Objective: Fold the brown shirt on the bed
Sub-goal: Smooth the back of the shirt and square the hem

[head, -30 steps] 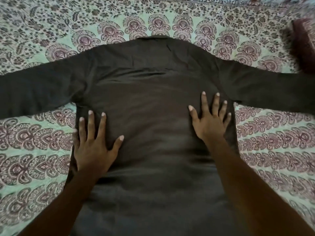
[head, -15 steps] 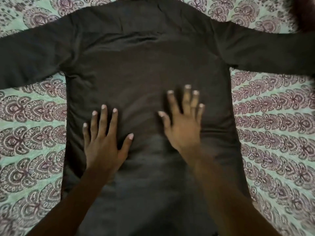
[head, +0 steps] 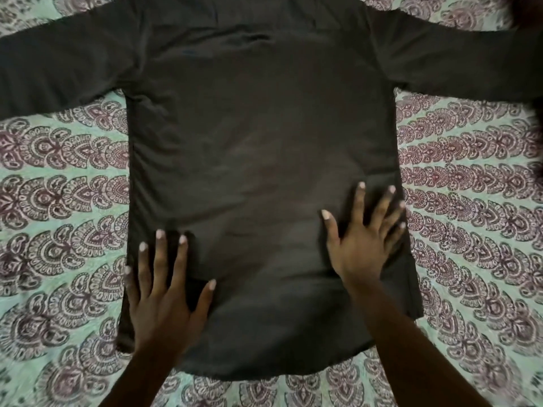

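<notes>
Head view: dark brown long-sleeved cotton shirt (head: 258, 160) back-up on paisley-print bedspread (head: 58, 201), sleeves outstretched. Left hand (head: 164, 292), right hand (head: 364, 239) splayed flat, holding nothing, slid down toward hem since a second ago. Smoothing nearly done; folding not begun.

The collar of the brown shirt (head: 264, 127) is cut off by the top edge, and both sleeve ends are cut by the side edges. The fabric under the left hand (head: 164, 301) and right hand (head: 364, 239) is hidden. A dark object (head: 529, 7) at the top right corner is blurred and cannot be identified.
</notes>
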The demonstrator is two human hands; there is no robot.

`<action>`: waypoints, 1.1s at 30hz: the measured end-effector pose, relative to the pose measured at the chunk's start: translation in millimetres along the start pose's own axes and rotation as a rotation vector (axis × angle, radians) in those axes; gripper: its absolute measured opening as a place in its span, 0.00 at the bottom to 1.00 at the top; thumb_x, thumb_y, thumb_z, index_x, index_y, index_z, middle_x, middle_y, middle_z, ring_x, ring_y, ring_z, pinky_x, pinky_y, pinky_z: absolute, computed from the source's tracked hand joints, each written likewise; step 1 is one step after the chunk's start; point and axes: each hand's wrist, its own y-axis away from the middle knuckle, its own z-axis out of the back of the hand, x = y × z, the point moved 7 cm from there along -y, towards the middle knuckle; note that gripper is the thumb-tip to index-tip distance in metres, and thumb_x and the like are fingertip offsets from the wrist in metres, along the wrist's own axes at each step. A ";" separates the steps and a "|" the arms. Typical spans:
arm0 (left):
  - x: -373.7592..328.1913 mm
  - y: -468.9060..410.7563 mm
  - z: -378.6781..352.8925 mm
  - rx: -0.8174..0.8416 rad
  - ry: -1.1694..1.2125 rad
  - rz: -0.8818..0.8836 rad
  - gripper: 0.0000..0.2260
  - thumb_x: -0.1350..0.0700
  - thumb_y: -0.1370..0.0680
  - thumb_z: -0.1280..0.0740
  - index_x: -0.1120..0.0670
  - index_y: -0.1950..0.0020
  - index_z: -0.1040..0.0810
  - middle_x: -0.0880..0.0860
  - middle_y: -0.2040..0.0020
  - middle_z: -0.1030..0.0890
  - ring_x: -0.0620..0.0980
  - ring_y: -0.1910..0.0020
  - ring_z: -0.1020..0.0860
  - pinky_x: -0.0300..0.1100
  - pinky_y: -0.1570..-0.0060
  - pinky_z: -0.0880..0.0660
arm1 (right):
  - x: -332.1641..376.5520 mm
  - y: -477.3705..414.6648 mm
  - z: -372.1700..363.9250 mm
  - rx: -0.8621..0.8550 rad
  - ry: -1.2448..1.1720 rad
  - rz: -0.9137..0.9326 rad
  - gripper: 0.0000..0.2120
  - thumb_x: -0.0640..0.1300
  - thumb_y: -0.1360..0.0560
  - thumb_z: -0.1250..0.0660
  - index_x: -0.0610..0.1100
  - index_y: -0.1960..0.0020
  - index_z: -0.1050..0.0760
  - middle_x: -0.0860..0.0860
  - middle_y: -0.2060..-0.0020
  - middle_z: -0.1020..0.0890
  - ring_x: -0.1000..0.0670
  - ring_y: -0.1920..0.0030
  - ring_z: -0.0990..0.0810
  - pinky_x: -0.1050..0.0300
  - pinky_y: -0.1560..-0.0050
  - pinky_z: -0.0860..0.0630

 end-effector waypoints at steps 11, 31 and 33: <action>-5.0 -26.1 -6.6 0.011 -0.044 -0.097 0.37 0.32 0.20 0.43 0.43 0.16 0.51 0.51 0.15 0.55 0.57 0.16 0.53 0.61 0.20 0.48 | 97.1 34.3 -27.4 0.155 0.071 0.592 0.33 0.74 0.21 0.50 0.70 0.19 0.54 0.56 0.15 0.58 0.43 0.15 0.59 0.33 0.19 0.52; 66.4 48.5 -16.3 0.057 0.076 0.105 0.43 0.29 0.22 0.48 0.51 0.15 0.59 0.55 0.15 0.57 0.59 0.16 0.52 0.61 0.20 0.47 | 58.9 103.2 -30.1 0.186 0.019 0.348 0.34 0.75 0.21 0.49 0.71 0.19 0.58 0.56 0.16 0.61 0.43 0.16 0.60 0.31 0.20 0.53; 73.5 73.8 -19.2 0.094 0.099 0.142 0.44 0.29 0.22 0.49 0.54 0.16 0.60 0.56 0.15 0.57 0.59 0.16 0.51 0.62 0.20 0.47 | 25.6 114.6 -24.6 0.171 -0.005 0.195 0.35 0.76 0.22 0.51 0.70 0.19 0.58 0.56 0.16 0.60 0.44 0.16 0.59 0.30 0.20 0.53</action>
